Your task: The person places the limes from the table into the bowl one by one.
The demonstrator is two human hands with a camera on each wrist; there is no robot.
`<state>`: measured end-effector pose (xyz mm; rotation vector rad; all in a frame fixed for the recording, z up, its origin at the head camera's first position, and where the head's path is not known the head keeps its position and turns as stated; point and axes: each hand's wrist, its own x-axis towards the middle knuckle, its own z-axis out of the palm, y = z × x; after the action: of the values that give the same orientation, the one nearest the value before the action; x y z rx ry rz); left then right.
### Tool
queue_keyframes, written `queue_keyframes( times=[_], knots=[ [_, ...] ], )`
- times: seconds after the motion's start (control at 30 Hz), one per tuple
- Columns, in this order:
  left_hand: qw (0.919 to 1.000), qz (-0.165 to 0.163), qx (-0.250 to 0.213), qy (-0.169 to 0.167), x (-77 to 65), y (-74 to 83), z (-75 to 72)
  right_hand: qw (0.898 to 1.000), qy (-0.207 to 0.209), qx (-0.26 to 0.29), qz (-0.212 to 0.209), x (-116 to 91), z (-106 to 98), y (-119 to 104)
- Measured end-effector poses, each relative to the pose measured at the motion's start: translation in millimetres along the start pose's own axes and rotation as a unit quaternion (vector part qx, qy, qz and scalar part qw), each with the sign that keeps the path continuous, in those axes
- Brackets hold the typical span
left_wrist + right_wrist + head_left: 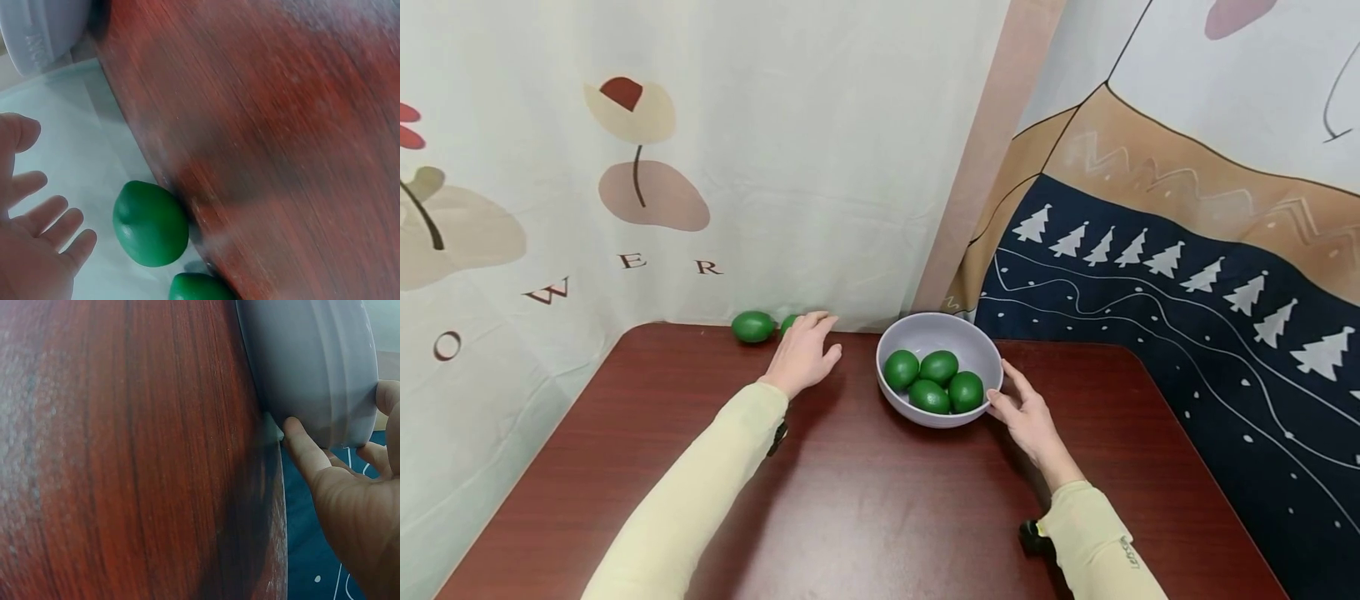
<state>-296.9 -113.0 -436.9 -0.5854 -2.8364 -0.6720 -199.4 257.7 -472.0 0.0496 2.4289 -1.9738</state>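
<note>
1. The left hand [801, 354] reaches out over the back of the surface [925, 517], fingers extended and loosely spread, the thumb held away from them; it has hold of nothing.
2. Just beyond that hand is the nearer lime [787, 323], green and smooth, partly hidden by the fingers in the head view; the left wrist view shows a gap between it and the fingertips.
3. The farther lime [752, 326] lies to the left of the left hand, just beside its neighbour, along the back edge.
4. The right hand [1026, 421] holds the right side of a grey-lilac bowl [940, 333], with thumb and fingers parted and curved about its wall and rim.
5. The bowl stands upright between the two hands, towards the back.
6. Inside it, to the left of the right hand, four green limes [938, 367] sit close together.
7. Pale yellow sleeves [700, 483] cover both arms behind the hands.
8. Beyond the left hand hangs a pale curtain [820, 167] printed with flowers and letters; beyond the right hand, dark blue fabric [1075, 300] carries white trees.
</note>
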Motion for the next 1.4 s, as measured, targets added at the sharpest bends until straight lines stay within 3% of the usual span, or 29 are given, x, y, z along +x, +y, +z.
queue_keyframes(
  times=[0.4,0.9,1.4],
  knots=[
    [0.9995,-0.029,-0.003,-0.015,-4.0,-12.6,-4.0,1.0,-0.003,0.003,0.002,0.6,-0.3,0.3],
    [0.9971,-0.076,-0.007,-0.006,-3.6,-33.9,3.3,1.0,-0.003,-0.003,0.003,-0.2,-0.6,-0.5],
    [0.9929,-0.118,-0.007,-0.014,-0.3,-41.8,11.1,1.0,-0.004,0.007,0.004,1.7,-1.4,0.5]
  ],
)
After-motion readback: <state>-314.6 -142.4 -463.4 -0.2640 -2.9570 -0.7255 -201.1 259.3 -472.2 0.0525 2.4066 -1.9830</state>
